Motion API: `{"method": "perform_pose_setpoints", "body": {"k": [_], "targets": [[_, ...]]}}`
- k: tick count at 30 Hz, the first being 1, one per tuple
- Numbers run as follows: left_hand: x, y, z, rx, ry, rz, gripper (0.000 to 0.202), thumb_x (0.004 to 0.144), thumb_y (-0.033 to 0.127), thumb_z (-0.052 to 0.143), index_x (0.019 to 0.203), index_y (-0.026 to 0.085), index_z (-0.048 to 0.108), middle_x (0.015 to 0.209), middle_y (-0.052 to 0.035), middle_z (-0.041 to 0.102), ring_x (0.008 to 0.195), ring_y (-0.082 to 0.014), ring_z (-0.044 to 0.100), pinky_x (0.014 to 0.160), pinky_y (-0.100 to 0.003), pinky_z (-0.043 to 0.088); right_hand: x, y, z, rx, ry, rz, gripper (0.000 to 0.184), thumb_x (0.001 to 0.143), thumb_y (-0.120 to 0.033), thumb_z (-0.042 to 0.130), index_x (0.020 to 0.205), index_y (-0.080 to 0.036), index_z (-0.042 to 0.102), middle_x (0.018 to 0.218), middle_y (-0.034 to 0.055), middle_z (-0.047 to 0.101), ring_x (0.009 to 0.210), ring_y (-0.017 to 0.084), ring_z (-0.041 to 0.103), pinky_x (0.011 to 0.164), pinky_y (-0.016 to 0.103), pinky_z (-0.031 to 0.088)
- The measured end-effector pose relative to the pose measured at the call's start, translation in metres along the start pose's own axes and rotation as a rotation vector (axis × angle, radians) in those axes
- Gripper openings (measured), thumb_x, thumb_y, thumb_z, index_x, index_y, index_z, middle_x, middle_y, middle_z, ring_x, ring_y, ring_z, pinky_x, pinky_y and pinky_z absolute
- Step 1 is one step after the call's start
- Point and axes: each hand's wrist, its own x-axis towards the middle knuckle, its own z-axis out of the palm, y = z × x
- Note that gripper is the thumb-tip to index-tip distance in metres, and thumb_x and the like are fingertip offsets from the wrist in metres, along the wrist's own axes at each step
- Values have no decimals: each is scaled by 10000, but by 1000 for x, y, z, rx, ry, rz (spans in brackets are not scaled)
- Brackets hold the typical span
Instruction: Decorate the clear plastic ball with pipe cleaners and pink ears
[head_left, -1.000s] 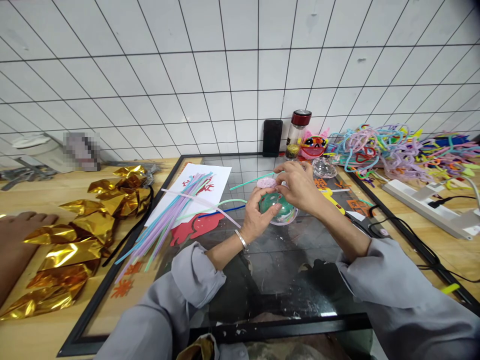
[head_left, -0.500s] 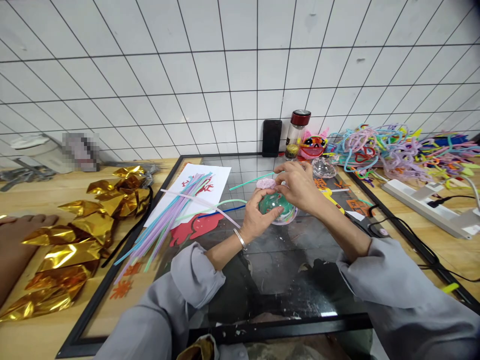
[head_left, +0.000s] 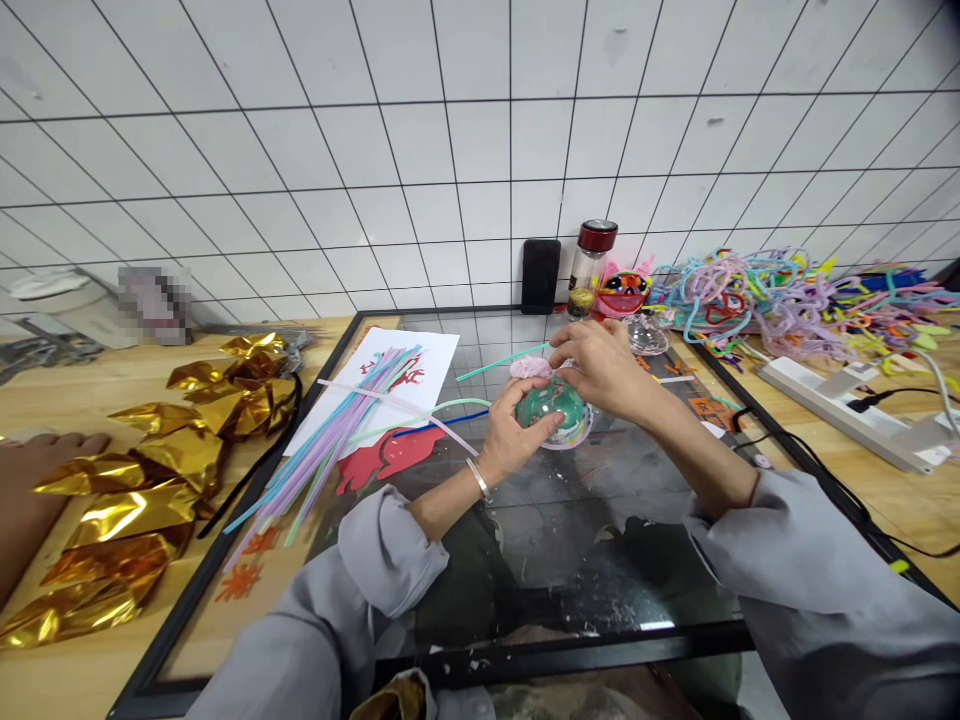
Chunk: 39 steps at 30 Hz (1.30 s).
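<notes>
A clear plastic dome point(head_left: 553, 408) with green inside stands on the dark glass tabletop, pink and pastel colours around its lower rim. My left hand point(head_left: 516, 428) curls around its near left side, thumb across the front. Over the dome's far top, my right hand point(head_left: 596, 365) has its fingers bent and pressed together; what lies in the fingertips is hidden. A thin green pipe cleaner point(head_left: 499, 363) runs up to those fingertips; whether they grip it I cannot tell. Next to my left fingers is a fuzzy pale pink piece point(head_left: 529, 368).
Pastel pipe cleaners point(head_left: 337, 425) lie across white paper point(head_left: 420, 350) and a red cutout point(head_left: 397, 455). Gold foil point(head_left: 169, 450) is at left, beside another person's hand point(head_left: 71, 450). Behind stand a phone point(head_left: 541, 275) and bottle point(head_left: 592, 265). A power strip point(head_left: 847, 410) sits right.
My view has shifted slightly, moving the scene a little to the left. Both hands stay at the dome, and my right forearm has swung slightly outward, to the right.
</notes>
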Motion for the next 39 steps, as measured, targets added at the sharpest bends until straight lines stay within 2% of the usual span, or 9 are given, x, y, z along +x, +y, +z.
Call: {"method": "perform_pose_setpoints", "body": {"k": [5,9,13,15,17,26,32,39], "targets": [[1,2,0,6,-9,10,374,765,343,778,1092,195,670,1085,-91,666,1067,-246,625,965,-369,476,-4,20,-16,69,46,28,296,860,-208,595,1127,-198,722,1277,123,687,1211,327,589,991,525,359],[1,2,0,1,-15,10,382,765,343,778,1097,191,665,1093,-91,662,1077,-245,623,967,-365,471,-6,38,-21,81,-96,65,411,837,-275,644,1235,-185,685,1280,127,692,1155,318,626,924,438,435],[1,1,-1,16,-16,12,401,769,367,776,1104,182,655,1082,-86,654,1061,-236,621,956,-356,471,-3,41,-18,100,-251,99,303,813,-288,658,1070,-159,753,1034,86,764,937,260,681,784,330,444],[1,0,-1,28,-15,17,396,774,367,772,1100,179,652,1076,-84,655,1055,-233,620,948,-350,471,-1,37,-17,128,-272,92,241,818,-302,641,957,-153,772,893,59,762,829,219,670,713,289,420],[1,0,-1,38,-15,27,388,778,365,767,1097,179,650,1069,-82,657,1055,-233,619,947,-348,471,1,34,-15,112,-266,97,219,808,-298,638,900,-154,774,838,52,752,793,202,655,681,272,398],[1,1,-1,41,-22,20,378,775,342,766,1098,182,653,1099,-92,657,1078,-238,622,972,-366,480,-2,20,-8,-89,-253,114,173,825,-275,606,809,-151,725,841,103,732,812,218,639,665,292,320],[1,1,-1,42,-17,13,387,775,365,763,1096,178,657,1079,-91,656,1060,-234,627,950,-352,485,-4,19,-3,-32,-220,126,160,825,-254,596,801,-141,706,903,104,726,817,206,627,681,293,325],[1,2,-1,40,-16,4,381,765,338,768,1092,177,655,1088,-91,662,1069,-235,626,954,-356,480,-5,17,-2,-10,-206,142,148,826,-237,605,796,-125,697,854,96,704,769,192,595,680,292,332]]}}
